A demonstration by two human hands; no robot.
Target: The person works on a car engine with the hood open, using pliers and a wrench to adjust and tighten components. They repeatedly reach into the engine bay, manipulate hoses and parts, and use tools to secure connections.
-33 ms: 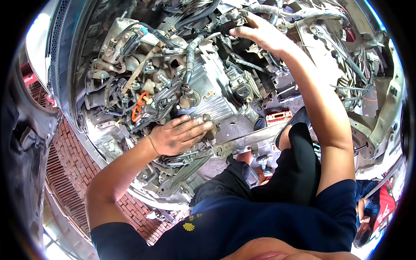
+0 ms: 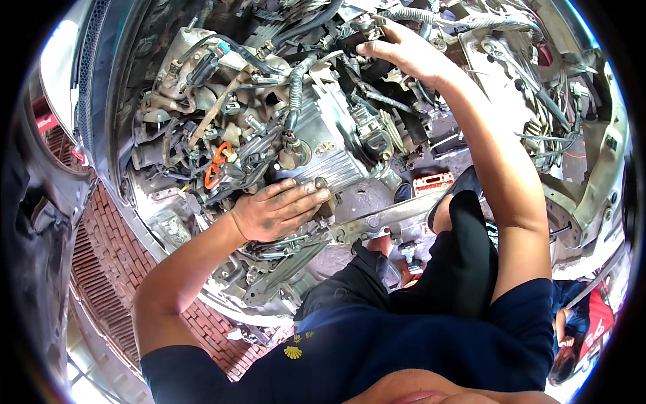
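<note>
Spread flat, my left hand (image 2: pixel 279 212), smudged with dark grease, rests at the near edge of a ribbed metal engine cover (image 2: pixel 330 145). Its fingertips touch a small round cap (image 2: pixel 321 182) there. My right hand (image 2: pixel 404 54) reaches across to the far side of the engine. Thumb and fingers are bent around a dark part beside a metal bracket (image 2: pixel 367 28); what exactly they grip is hidden. A corrugated wire sleeve (image 2: pixel 295 87) crosses the cover and ends in a connector by a round fitting (image 2: pixel 294 156). Orange rings (image 2: pixel 217 165) lie left of the cover.
Wiring and hoses (image 2: pixel 464 21) run along the far side. A vehicle body edge (image 2: pixel 101 101) borders the bay at left, with red brick paving (image 2: pixel 111 236) below. A pale cross beam (image 2: pixel 387 214) lies before my legs. Another person (image 2: pixel 572 330) is at lower right.
</note>
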